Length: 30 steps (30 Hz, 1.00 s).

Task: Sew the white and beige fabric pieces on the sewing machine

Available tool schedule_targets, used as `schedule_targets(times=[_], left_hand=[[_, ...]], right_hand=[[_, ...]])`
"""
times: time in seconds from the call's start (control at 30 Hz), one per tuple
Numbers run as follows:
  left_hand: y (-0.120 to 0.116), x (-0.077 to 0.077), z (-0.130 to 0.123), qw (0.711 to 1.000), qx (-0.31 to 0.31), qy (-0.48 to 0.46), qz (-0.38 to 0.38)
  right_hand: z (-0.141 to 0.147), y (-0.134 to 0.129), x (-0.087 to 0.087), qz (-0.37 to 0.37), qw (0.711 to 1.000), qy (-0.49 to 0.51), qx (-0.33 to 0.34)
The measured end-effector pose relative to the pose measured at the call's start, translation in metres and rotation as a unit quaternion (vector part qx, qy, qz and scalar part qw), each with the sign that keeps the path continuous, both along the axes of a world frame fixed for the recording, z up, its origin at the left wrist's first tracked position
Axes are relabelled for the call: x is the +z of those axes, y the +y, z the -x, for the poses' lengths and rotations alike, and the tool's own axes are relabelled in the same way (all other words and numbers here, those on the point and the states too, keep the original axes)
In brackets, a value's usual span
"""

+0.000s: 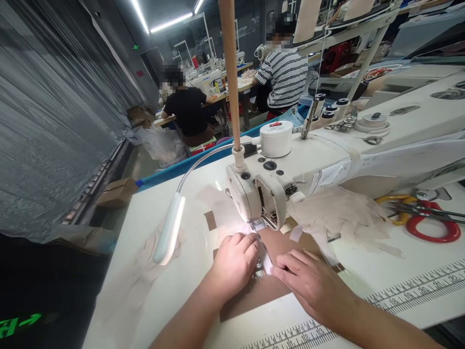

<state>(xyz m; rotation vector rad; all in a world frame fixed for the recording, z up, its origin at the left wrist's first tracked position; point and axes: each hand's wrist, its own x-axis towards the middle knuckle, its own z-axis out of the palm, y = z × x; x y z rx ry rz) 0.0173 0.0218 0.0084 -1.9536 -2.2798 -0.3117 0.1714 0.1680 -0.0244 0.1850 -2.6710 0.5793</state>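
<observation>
On a white table, before a sewing machine, brown fabric lay under a left hand and a right hand.
The machine's head stood over the far part of the fabric, whose near edge reached toward the ruler markings on the table. Pale sheer scraps were heaped to the right of the head. The left hand rested with curled fingers just before the presser foot; the right lay nearer, fingers bent, fingertips at a pale strip. Whether either pinched the cloth, I could not tell. A lit lamp hung at the left; scissors lay far right. A small shiny patch showed between the hands.
</observation>
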Motion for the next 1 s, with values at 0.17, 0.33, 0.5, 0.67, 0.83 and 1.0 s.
schedule_targets(times=[0.17, 0.33, 0.5, 0.67, 0.83, 1.0], left_hand=[[0.001, -0.005, 0.000, 1.000, 0.014, 0.002, -0.022], [0.001, -0.006, -0.002, 0.998, 0.017, -0.006, -0.060], [0.002, -0.003, -0.003, 0.997, 0.026, -0.014, -0.074], [0.002, -0.002, -0.001, 0.996, 0.036, -0.044, -0.065], [0.000, -0.003, 0.004, 0.996, 0.041, -0.068, -0.047], [-0.001, -0.001, 0.008, 0.997, 0.029, -0.067, -0.026]], right_hand=[[0.001, 0.000, 0.001, -0.002, 1.000, -0.004, -0.001], [0.001, 0.001, 0.001, -0.007, 1.000, -0.008, -0.002], [0.001, 0.001, 0.000, -0.020, 1.000, -0.001, -0.005], [0.001, 0.001, -0.001, -0.015, 1.000, -0.015, 0.000], [0.005, 0.001, -0.001, -0.023, 0.999, -0.046, -0.011], [0.008, 0.001, 0.001, -0.034, 0.997, -0.062, -0.010]])
